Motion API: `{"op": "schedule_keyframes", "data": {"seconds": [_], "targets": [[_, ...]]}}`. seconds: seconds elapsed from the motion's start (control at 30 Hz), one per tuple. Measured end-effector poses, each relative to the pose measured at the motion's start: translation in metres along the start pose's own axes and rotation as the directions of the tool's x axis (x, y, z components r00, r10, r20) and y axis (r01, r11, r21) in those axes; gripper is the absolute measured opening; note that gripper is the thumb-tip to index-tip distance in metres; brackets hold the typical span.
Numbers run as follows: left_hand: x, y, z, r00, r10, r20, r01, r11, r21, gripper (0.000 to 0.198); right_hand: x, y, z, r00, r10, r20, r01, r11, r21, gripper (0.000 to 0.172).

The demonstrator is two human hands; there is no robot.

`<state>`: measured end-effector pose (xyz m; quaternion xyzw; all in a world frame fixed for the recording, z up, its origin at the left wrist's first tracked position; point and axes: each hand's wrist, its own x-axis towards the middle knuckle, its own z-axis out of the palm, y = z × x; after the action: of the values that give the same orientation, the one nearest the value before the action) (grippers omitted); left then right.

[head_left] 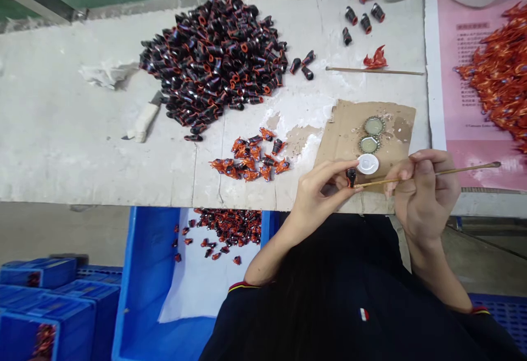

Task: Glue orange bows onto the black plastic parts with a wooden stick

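My left hand pinches a small black piece with an orange rim between thumb and forefinger. In my right hand is a thin wooden stick, held nearly level; its left tip touches the lower end of the black piece. Just above that piece lies a white round cap. Two metal bottle caps with something pale inside sit beyond it on a piece of brown cardboard.
A big heap of black pieces covers the table's middle, with joined orange-and-black pieces nearer the edge. Orange pieces lie on a pink sheet at right. Another stick lies behind the cardboard. A blue crate stands below.
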<state>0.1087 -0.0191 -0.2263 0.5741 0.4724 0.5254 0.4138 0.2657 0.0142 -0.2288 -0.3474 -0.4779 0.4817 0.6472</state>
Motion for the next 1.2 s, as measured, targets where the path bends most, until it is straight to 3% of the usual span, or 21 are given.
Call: {"op": "schedule_keyframes", "data": {"seconds": [0.1, 0.13, 0.2, 0.23, 0.27, 0.3, 0.37, 0.4, 0.47, 0.53, 0.63, 0.8, 1.1, 1.2], "targets": [[0.000, 0.000, -0.001, 1.000, 0.012, 0.003, -0.012, 1.000, 0.022, 0.033, 0.006, 0.001, -0.009, 0.971, -0.238, -0.003, 0.237, 0.970, -0.048, 0.019], [0.000, 0.000, -0.001, 1.000, 0.010, 0.003, -0.010, 1.000, 0.028, 0.033, 0.009, 0.001, -0.017, 0.928, -0.373, 0.010, 0.371, 0.921, -0.115, 0.020], [-0.001, 0.000, -0.002, 1.000, -0.003, -0.004, 0.003, 0.999, 0.044, 0.032, 0.016, -0.004, -0.039, 0.776, -0.625, 0.080, 0.611, 0.714, -0.342, 0.022], [-0.002, 0.000, -0.002, 1.000, -0.013, -0.010, 0.013, 0.998, 0.056, 0.031, 0.019, -0.009, -0.055, 0.704, -0.701, 0.115, 0.660, 0.587, -0.468, 0.023], [-0.002, 0.000, -0.003, 1.000, -0.019, -0.017, 0.020, 0.998, 0.067, 0.031, 0.021, -0.016, -0.072, 0.672, -0.729, 0.135, 0.646, 0.486, -0.589, 0.025], [-0.002, 0.001, -0.003, 1.000, -0.022, -0.022, 0.024, 0.997, 0.078, 0.031, 0.023, -0.024, -0.092, 0.676, -0.726, 0.125, 0.579, 0.420, -0.699, 0.029], [-0.002, 0.002, -0.003, 0.999, -0.021, -0.029, 0.024, 0.995, 0.092, 0.031, 0.024, -0.043, -0.131, 0.760, -0.648, 0.048, 0.356, 0.353, -0.865, 0.039], [-0.002, 0.003, -0.003, 0.999, -0.021, -0.030, 0.024, 0.995, 0.095, 0.031, 0.023, -0.051, -0.151, 0.776, -0.628, 0.052, 0.255, 0.238, -0.937, 0.040], [-0.002, 0.004, -0.003, 0.999, -0.024, -0.028, 0.027, 0.995, 0.096, 0.031, 0.023, -0.063, -0.184, 0.853, -0.515, 0.080, 0.043, -0.084, -0.996, 0.036], [-0.002, 0.005, -0.003, 0.999, -0.029, -0.027, 0.031, 0.995, 0.099, 0.031, 0.024, -0.067, -0.207, 0.899, -0.435, 0.042, -0.065, -0.227, -0.972, 0.042], [-0.002, 0.007, -0.002, 0.999, -0.037, -0.031, 0.041, 0.992, 0.116, 0.031, 0.026, -0.060, -0.218, 0.952, -0.303, 0.043, -0.033, -0.243, -0.969, 0.044], [-0.004, 0.009, -0.003, 0.999, -0.034, -0.037, 0.038, 0.993, 0.115, 0.032, 0.026, -0.049, -0.200, 0.986, -0.157, 0.059, 0.008, -0.309, -0.951, 0.040], [-0.004, 0.012, -0.001, 1.000, -0.005, -0.015, 0.006, 0.996, 0.090, 0.033, 0.024, -0.053, -0.187, 0.951, -0.143, 0.274, 0.199, -0.394, -0.897, 0.032], [-0.004, 0.012, 0.002, 1.000, 0.022, 0.012, -0.023, 0.995, 0.093, 0.034, 0.026, -0.058, -0.171, 0.930, -0.202, 0.309, 0.239, -0.308, -0.921, 0.030]]}}
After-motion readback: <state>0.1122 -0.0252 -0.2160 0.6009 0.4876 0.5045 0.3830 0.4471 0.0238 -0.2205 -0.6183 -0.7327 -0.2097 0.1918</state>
